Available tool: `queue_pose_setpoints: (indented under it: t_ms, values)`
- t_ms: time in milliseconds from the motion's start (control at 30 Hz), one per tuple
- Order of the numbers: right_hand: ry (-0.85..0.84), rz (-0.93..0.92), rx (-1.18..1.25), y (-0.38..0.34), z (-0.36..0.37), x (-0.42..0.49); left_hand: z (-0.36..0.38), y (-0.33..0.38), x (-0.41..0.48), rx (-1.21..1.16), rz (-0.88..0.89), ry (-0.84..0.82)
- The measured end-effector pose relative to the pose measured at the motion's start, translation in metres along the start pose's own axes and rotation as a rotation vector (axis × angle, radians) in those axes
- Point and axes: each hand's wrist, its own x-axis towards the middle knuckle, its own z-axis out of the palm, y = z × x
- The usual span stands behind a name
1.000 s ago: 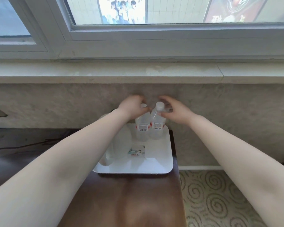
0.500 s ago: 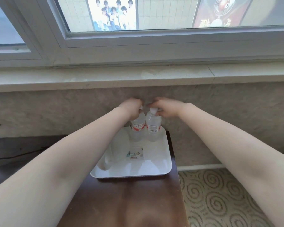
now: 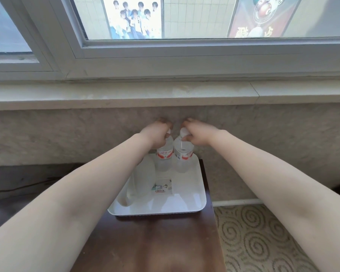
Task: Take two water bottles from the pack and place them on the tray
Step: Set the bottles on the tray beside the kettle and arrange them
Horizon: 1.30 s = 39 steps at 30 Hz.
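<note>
My left hand [image 3: 157, 134] and right hand [image 3: 196, 134] each clamp a clear plastic water bottle's neck [image 3: 164, 154] [image 3: 183, 152], both seemingly standing at the white rectangular tray's [image 3: 196, 195] far edge; I should release straight upward, without tipping them.

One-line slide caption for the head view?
Left hand and right hand each grip the top of an upright water bottle at the white tray's far edge.

Red-white bottle labels [image 3: 164, 154], poster [image 3: 259, 18] characters, all unreadable
</note>
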Motion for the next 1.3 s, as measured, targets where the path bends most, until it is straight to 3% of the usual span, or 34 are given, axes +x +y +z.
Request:
queue_pose_setpoints:
  t_ms: [400,900,1300]
  values:
    - [0.2,0.128,0.099,-0.015,0.019,-0.006,0.009,-0.007,-0.003,-0.063,0.034,0.05]
    - [0.065,0.105,0.103,-0.004,0.007,-0.004,-0.013,-0.003,-0.006,0.008,-0.034,-0.074]
    - [0.14,0.138,0.049,-0.016,0.014,-0.005,-0.002,0.016,-0.006,-0.01,-0.14,-0.022]
